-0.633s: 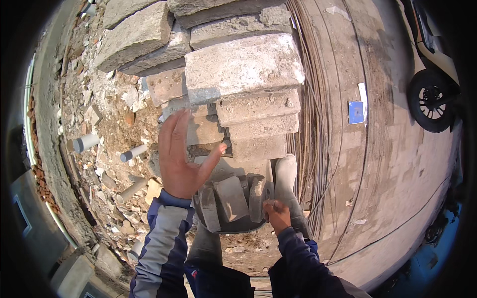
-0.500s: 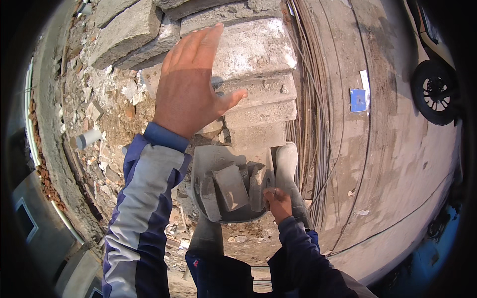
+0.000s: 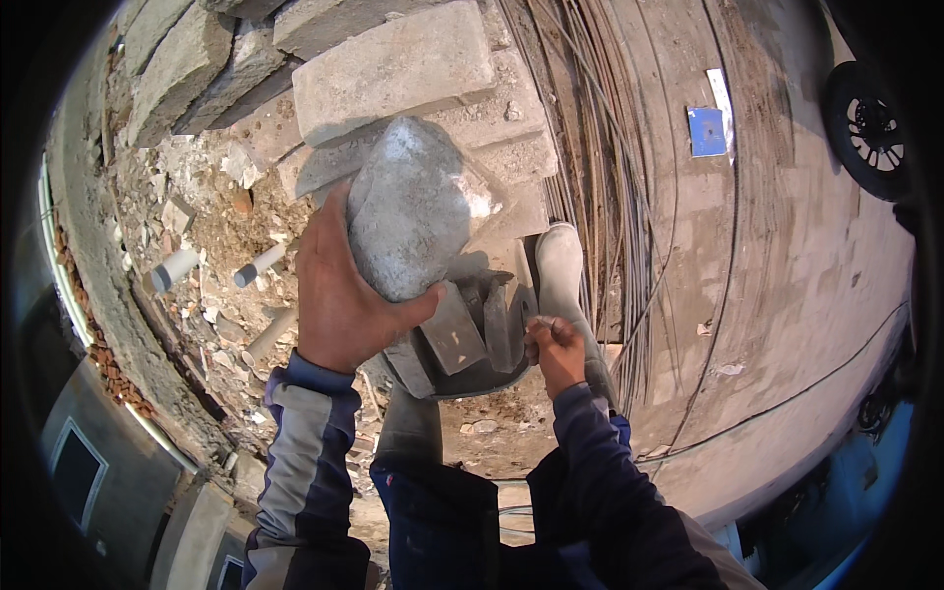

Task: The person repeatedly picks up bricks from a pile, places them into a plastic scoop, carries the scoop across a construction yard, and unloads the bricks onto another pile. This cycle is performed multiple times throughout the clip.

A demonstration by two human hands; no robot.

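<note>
My left hand [image 3: 339,305] is wrapped round one side of a grey concrete block [image 3: 408,211] with a white patch. It holds the block tilted in the air, between the stacked blocks and a rubber tub [image 3: 482,392]. In the tub stand several broken concrete pieces [image 3: 451,332], partly hidden below the held block. My right hand [image 3: 558,352] is closed on the tub's right rim, by its handle hole. Just beyond the held block, a long pale block [image 3: 393,71] tops the stack.
My boots [image 3: 559,265] stand on both sides of the tub. Long steel rods [image 3: 612,197] run along the right. Rubble and two pipe stubs [image 3: 175,269] lie to the left. A blue square [image 3: 706,132] lies on the paving near a vehicle wheel [image 3: 865,130].
My left hand has taken the white-patched block off the stack and drawn it back toward the tub. My right hand has stayed at the tub's rim. The view has shifted a little.
</note>
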